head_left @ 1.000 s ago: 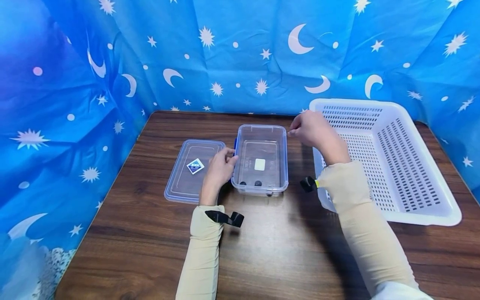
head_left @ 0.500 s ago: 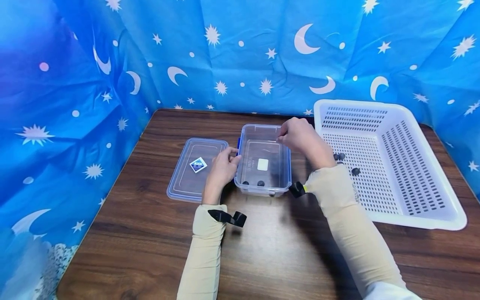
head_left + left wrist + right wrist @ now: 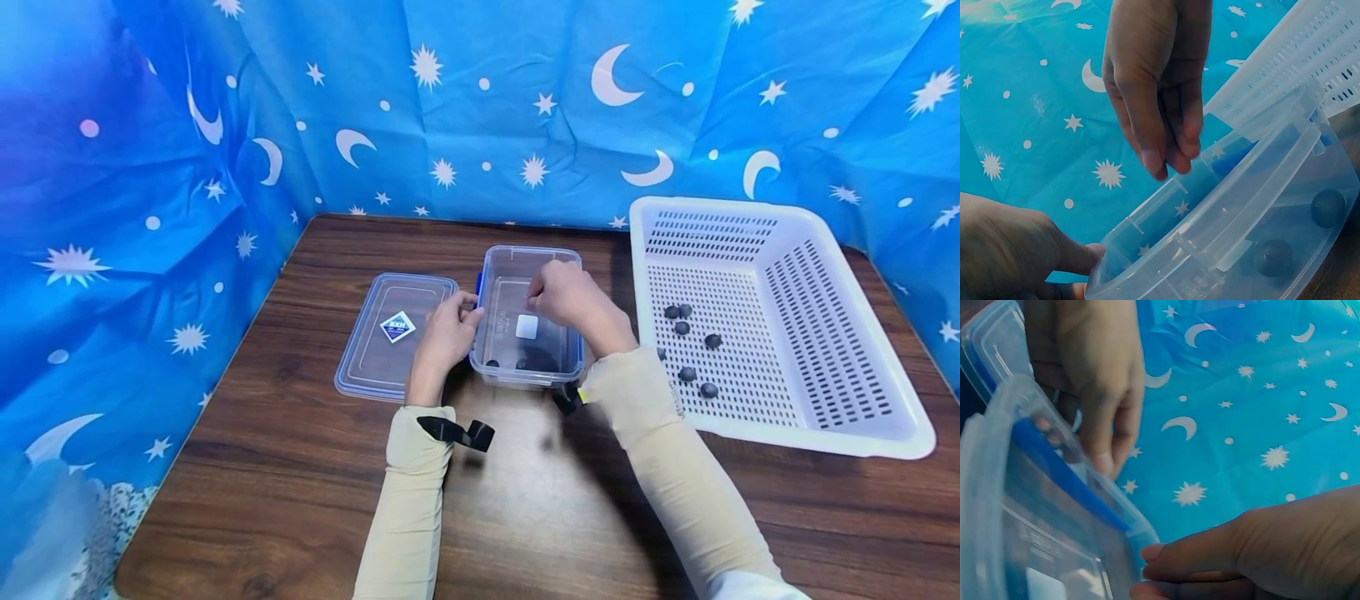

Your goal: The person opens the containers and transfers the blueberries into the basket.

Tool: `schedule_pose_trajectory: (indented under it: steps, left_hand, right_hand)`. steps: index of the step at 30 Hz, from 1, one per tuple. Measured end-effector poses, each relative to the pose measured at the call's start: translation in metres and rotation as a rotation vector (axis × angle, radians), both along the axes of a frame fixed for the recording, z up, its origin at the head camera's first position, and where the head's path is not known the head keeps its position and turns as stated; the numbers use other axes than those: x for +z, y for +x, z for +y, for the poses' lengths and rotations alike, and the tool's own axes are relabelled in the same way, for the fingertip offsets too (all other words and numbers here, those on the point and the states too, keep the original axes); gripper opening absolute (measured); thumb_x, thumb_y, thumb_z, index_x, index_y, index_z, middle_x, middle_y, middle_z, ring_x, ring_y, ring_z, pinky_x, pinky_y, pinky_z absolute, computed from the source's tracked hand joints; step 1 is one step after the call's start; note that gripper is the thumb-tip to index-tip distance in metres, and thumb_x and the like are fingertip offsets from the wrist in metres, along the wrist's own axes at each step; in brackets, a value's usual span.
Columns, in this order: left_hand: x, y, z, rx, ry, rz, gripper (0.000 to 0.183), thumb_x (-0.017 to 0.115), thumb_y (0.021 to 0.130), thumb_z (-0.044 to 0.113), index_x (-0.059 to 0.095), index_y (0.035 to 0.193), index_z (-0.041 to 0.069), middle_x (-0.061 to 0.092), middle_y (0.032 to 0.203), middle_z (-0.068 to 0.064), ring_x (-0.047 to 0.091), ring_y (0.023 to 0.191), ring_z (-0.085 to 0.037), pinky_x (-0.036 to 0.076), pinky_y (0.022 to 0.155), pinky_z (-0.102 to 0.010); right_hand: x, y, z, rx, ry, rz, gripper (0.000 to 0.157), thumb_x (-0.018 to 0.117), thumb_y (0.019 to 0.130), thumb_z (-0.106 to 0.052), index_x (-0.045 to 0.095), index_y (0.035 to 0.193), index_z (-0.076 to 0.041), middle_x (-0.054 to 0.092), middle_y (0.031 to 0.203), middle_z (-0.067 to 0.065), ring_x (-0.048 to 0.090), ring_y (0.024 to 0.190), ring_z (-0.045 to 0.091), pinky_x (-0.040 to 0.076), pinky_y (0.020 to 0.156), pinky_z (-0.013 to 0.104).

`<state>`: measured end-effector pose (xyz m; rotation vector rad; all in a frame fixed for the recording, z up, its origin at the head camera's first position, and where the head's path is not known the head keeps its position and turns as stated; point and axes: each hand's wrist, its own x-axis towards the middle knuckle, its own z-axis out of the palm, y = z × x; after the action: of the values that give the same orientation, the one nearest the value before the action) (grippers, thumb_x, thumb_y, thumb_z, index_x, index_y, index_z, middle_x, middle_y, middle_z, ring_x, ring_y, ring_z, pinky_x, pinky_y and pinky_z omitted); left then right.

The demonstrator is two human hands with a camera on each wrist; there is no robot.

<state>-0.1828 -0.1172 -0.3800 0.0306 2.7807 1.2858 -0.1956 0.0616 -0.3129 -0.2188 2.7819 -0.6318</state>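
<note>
A clear plastic food container (image 3: 498, 379) with a blue rim stands uncovered on the table, and several blueberries (image 3: 1329, 208) lie at its near end. My left hand (image 3: 450, 329) holds its left side by the rim, beside a blue latch. Above the container's inside is my right hand (image 3: 570, 300), its thumb and fingers brought together. Whether a berry sits between those fingertips cannot be seen, even in the left wrist view. More blueberries (image 3: 712, 341) are spread in the white slotted basket (image 3: 918, 429) on the right.
The container's clear lid (image 3: 360, 367), bearing a diamond-shaped sticker (image 3: 397, 327), lies flat left of the container, partly behind my left hand. A blue curtain (image 3: 300, 183) with moons and stars hangs behind the brown wooden table (image 3: 277, 500). The basket's high walls stand close by on the right.
My right hand has moved left from the basket's left edge to over the container, uncovering blueberries in the basket. My left hand stays at the container's side.
</note>
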Motion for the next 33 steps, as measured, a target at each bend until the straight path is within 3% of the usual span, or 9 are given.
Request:
schedule_pose_trajectory:
  steps: [5, 10, 16, 23, 33]
  left_hand:
    - [-0.001, -0.001, 0.000, 0.001, 0.003, 0.010, 0.028, 0.055, 0.097, 0.022, 0.061, 0.122, 0.009, 0.058, 0.081, -0.005, 0.056, 0.076, -0.023, 0.045, 0.074, -0.036]
    - [-0.001, -0.001, 0.000, 0.002, 0.008, -0.001, 0.029, 0.055, 0.098, 0.023, 0.061, 0.123, 0.010, 0.057, 0.080, -0.004, 0.056, 0.076, -0.022, 0.045, 0.073, -0.035]
    - [0.000, 0.000, -0.001, 0.002, 0.001, -0.005, 0.030, 0.054, 0.098, 0.023, 0.060, 0.124, 0.010, 0.058, 0.082, -0.005, 0.055, 0.077, -0.023, 0.045, 0.072, -0.035]
    - [0.002, 0.000, 0.000, -0.005, -0.003, 0.016, 0.029, 0.055, 0.098, 0.021, 0.061, 0.123, 0.008, 0.056, 0.081, -0.005, 0.054, 0.077, -0.023, 0.044, 0.072, -0.036]
    - [0.002, 0.000, -0.001, -0.007, -0.003, -0.006, 0.029, 0.054, 0.098, 0.023, 0.060, 0.124, 0.010, 0.058, 0.084, -0.006, 0.055, 0.078, -0.023, 0.044, 0.073, -0.035]
  right_hand:
    - [-0.010, 0.003, -0.010, 0.057, 0.034, -0.068, 0.012, 0.066, 0.089, -0.015, 0.072, 0.091, -0.005, 0.068, 0.089, 0.007, 0.058, 0.077, 0.022, 0.049, 0.069, 0.033]
    - [-0.019, 0.003, -0.015, 0.183, 0.152, -0.154, 0.015, 0.070, 0.082, -0.015, 0.065, 0.071, -0.007, 0.059, 0.066, 0.001, 0.052, 0.061, 0.014, 0.044, 0.057, 0.025]
    - [-0.029, 0.006, -0.020, 0.191, 0.164, -0.279, 0.012, 0.073, 0.081, -0.013, 0.065, 0.075, -0.006, 0.059, 0.067, 0.001, 0.053, 0.058, 0.013, 0.044, 0.055, 0.023]
    - [-0.038, 0.004, -0.025, 0.215, 0.240, -0.281, 0.024, 0.070, 0.084, -0.015, 0.058, 0.064, -0.010, 0.052, 0.063, 0.000, 0.048, 0.055, 0.012, 0.041, 0.052, 0.022]
    - [-0.035, 0.006, -0.024, 0.226, 0.216, -0.249, 0.016, 0.071, 0.085, -0.017, 0.065, 0.072, -0.008, 0.059, 0.069, 0.001, 0.053, 0.061, 0.013, 0.045, 0.057, 0.023]
